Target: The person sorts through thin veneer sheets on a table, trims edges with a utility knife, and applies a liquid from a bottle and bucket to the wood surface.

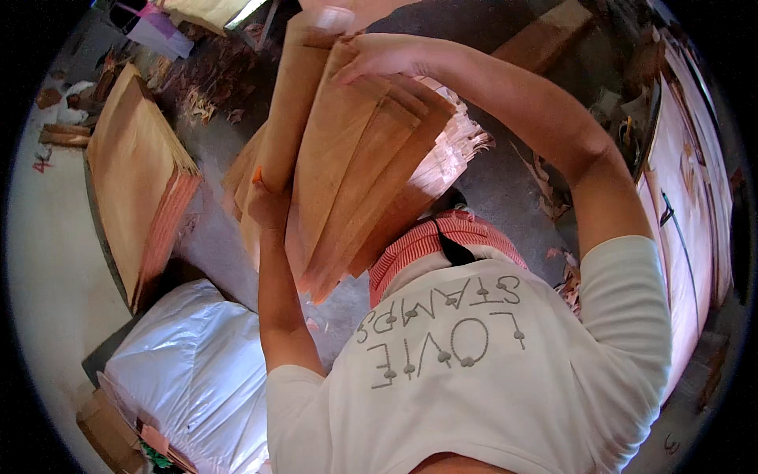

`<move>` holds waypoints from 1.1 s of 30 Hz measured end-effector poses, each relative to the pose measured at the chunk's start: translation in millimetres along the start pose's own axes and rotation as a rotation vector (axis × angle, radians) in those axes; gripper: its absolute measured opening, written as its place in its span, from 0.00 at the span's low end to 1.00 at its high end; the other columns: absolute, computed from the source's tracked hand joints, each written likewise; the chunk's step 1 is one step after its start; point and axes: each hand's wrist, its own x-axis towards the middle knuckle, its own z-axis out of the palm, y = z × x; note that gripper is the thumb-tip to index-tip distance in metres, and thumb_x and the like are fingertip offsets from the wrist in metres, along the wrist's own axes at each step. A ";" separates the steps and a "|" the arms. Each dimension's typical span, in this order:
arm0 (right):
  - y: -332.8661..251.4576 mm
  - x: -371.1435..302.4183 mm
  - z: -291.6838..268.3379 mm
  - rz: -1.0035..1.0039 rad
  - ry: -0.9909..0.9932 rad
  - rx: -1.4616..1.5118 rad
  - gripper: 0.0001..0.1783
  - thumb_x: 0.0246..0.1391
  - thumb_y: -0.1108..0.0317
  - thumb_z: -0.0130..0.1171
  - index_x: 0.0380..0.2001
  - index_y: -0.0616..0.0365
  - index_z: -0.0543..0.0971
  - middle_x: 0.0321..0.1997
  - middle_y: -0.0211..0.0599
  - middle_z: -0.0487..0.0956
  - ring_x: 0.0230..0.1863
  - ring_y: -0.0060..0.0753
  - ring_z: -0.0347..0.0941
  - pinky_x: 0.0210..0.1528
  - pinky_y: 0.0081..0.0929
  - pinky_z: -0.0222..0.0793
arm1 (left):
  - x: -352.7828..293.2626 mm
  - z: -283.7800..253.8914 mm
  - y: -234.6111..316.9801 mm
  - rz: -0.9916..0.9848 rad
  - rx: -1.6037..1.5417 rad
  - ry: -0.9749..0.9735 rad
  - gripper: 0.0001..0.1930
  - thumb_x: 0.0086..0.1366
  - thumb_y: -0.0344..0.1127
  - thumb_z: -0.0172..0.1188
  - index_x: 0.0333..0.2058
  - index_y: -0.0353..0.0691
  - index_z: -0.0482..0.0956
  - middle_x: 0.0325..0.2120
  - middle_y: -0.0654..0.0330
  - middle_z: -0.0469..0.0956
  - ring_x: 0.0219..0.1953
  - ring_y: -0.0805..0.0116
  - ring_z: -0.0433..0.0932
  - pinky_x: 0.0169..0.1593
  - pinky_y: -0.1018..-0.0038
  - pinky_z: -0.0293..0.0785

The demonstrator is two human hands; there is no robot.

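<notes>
Several thin brown wood veneer sheets (339,150) stand fanned out in front of me, their edges overlapping. At the far edge of the sheets, my right hand (367,59) is closed on them, its arm reaching across from the right. Beside it, a long narrow veneer sheet (296,107) is tilted up and smeared by motion. My left hand (268,207) lies against the lower part of that sheet, a small orange piece (258,175) showing at its fingers. Blur hides how those fingers are set. A pale, ragged-edged bundle of veneer (454,154) shows behind the fan.
A thick veneer stack (138,174) stands on the left. Nearer lies a silvery-white plastic-wrapped bundle (193,371). Tall pale sheets (683,189) lean at the right, with a dark cord (675,229) over them. Scraps of veneer (209,103) litter the floor. A brown board (545,35) lies far back.
</notes>
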 end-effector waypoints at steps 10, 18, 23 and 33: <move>-105.1 -86.5 -71.7 -0.001 -0.103 -0.405 0.17 0.51 0.59 0.53 0.39 0.60 0.74 0.37 0.40 0.77 0.39 0.36 0.73 0.48 0.32 0.68 | 11.6 63.0 -31.0 0.137 0.116 -0.042 0.26 0.51 0.47 0.56 0.48 0.43 0.66 0.21 0.55 0.77 0.23 0.56 0.77 0.26 0.60 0.72; -24.4 -176.0 -148.5 0.199 0.154 -0.302 0.17 0.46 0.66 0.59 0.40 0.60 0.74 0.40 0.32 0.75 0.43 0.23 0.69 0.47 0.22 0.64 | 20.7 66.3 -14.2 0.236 0.041 -0.111 0.21 0.53 0.40 0.53 0.46 0.44 0.67 0.33 0.54 0.75 0.28 0.58 0.77 0.27 0.63 0.74; 18.0 -299.4 -244.4 0.321 0.627 -0.409 0.20 0.46 0.62 0.59 0.43 0.59 0.73 0.44 0.35 0.74 0.45 0.27 0.69 0.50 0.24 0.62 | 14.9 58.0 -8.0 0.227 0.057 -0.150 0.19 0.54 0.36 0.51 0.46 0.43 0.66 0.33 0.54 0.74 0.28 0.56 0.77 0.27 0.63 0.74; 32.3 -392.4 -272.5 0.284 1.331 -0.533 0.21 0.47 0.61 0.58 0.44 0.58 0.72 0.45 0.36 0.73 0.47 0.28 0.68 0.51 0.25 0.62 | -7.6 80.2 -0.9 0.303 0.160 -0.124 0.35 0.46 0.43 0.63 0.52 0.39 0.60 0.47 0.45 0.64 0.48 0.48 0.66 0.48 0.60 0.65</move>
